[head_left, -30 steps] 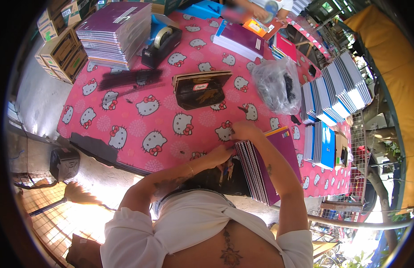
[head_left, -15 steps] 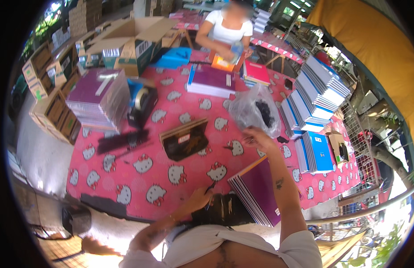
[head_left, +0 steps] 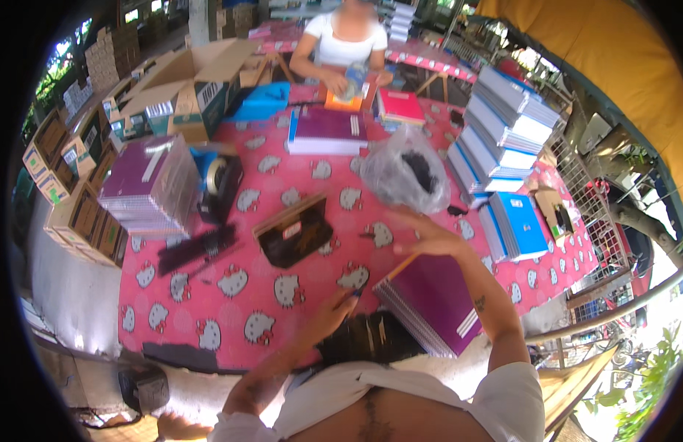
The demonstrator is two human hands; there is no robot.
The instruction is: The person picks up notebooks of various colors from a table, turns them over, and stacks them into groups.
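Observation:
My left hand [head_left: 332, 318] is closed near the front edge of the table, and a thin dark stick-like piece [head_left: 356, 292] with some blue pokes out of its fingers; its kind is unclear. My right hand [head_left: 431, 237], slightly blurred, is held out with fingers stretched over the top end of a stack of purple spiral notebooks [head_left: 441, 298]. Just beyond that hand sits a clear plastic bag [head_left: 389, 173] with black pieces inside. Left of it, a dark open box [head_left: 293, 239] lies on the table. Beneath my left forearm and the notebooks is a shiny black patch [head_left: 374, 339].
A black bundle [head_left: 197, 249], a tape dispenser [head_left: 222, 184] and wrapped purple notebooks [head_left: 138, 177] stand left. Blue notebooks [head_left: 520, 228] and tall notebook piles [head_left: 496, 140] line the right. Across the table a person [head_left: 341, 44] handles a tape roll over an orange notebook [head_left: 343, 102].
My right hand has drawn back slightly from the plastic bag toward the notebook stack, fingers now stretched. My left hand stays near the table edge. The whole view has shifted a little.

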